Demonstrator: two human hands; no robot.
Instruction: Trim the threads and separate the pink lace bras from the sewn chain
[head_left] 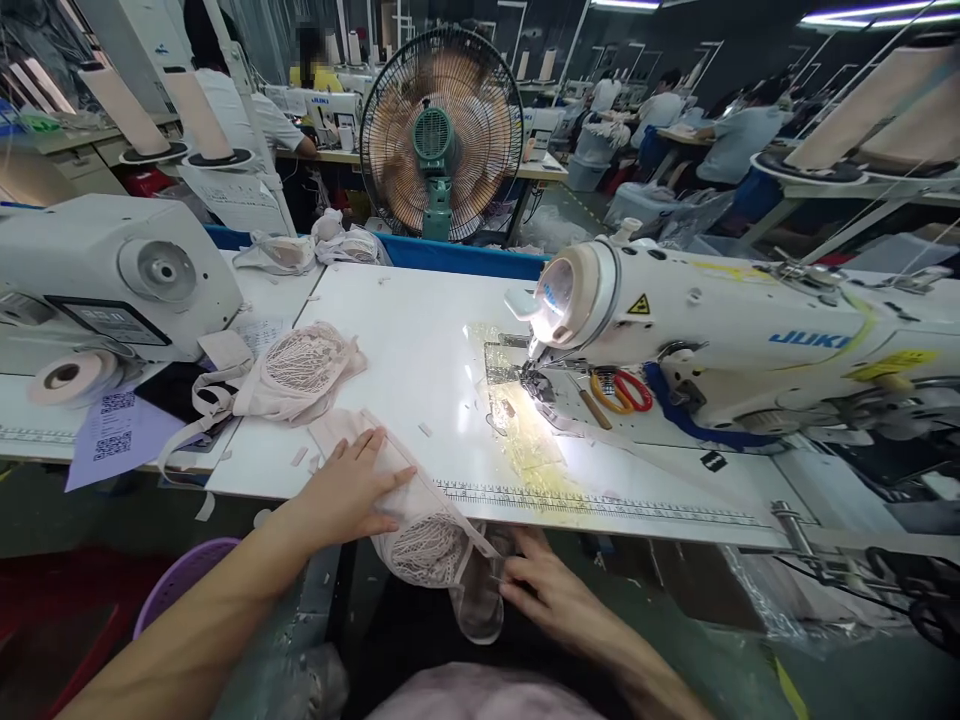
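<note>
My left hand (352, 492) lies flat, fingers stretched, on a pale pink lace bra piece (420, 535) that hangs over the near edge of the white sewing table (420, 350). My right hand (544, 585) sits below the table edge, fingers pinched on the lower part of the same piece. A second pink lace bra (296, 372) rests on the table to the left. The white Juki sewing machine (720, 330) stands to the right, its lamp lighting the needle area (534, 375).
Scissors with red and yellow handles (621, 390) lie under the machine arm. Another machine (112, 275), a tape roll (71, 375) and purple papers (116, 435) sit at left. A fan (441, 130) stands behind. A purple basket (184, 580) is below. Other people work at the back.
</note>
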